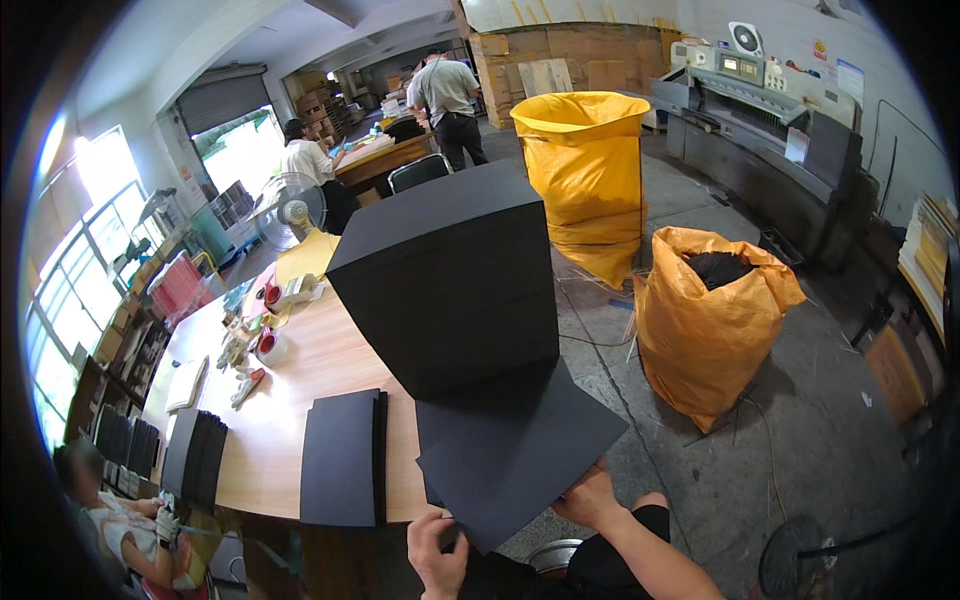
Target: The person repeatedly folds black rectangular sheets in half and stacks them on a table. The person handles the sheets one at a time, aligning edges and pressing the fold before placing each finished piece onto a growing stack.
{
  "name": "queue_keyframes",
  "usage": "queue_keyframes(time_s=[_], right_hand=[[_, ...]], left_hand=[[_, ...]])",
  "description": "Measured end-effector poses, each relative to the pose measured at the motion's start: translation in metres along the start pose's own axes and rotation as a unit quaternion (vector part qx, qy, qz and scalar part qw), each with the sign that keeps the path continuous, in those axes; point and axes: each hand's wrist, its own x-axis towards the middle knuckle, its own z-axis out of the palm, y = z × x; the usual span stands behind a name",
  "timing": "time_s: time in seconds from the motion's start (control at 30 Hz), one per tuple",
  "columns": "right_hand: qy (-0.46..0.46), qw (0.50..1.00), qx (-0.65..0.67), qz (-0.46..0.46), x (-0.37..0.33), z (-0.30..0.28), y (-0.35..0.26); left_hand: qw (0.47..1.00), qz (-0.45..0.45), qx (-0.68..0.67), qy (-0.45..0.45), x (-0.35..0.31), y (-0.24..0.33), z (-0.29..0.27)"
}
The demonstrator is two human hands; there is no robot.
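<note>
Head view: the left hand (438, 555) is nearest, its thumb and fingers curled at the left edge of a black sheet (520, 465); whether they pinch it I cannot tell. The right hand (590, 497) holds that sheet near its right corner, fingers partly hidden beneath. The sheet lies turned cornerwise, reaching out past the near right corner of the table (265, 425). Along the table's near edge sits a black stack (340, 460), and at its near left corner stands a fanned black pile (195, 455), with a seated person (135, 535) in gloves just beyond that corner. Behind the sheet, a tall black block (450, 300) rises at the table's right edge. Toward the left edge lies a pale pad (187, 383); a glove (247, 386) and tape rolls (272, 347) lie farther in. On the floor past the right edge stand an orange sack (715, 335) and, farther off, a taller yellow bag (585, 190). A fan (290, 210) stands past the far edge, and a grey machine (765, 120) lines the right wall.
</note>
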Motion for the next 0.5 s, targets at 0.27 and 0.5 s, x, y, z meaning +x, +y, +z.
queue_keyframes(time_s=[0.27,0.5], right_hand=[[-0.014,1.0,-0.011,0.003,-0.002,0.004,0.003],[0.024,0.998,-0.051,-0.012,0.017,-0.015,-0.017]], left_hand=[[0.774,-0.411,-0.445,-0.184,0.02,-0.007,0.016],[0.842,-0.335,-0.423,-0.011,0.014,-0.071,-0.102]])
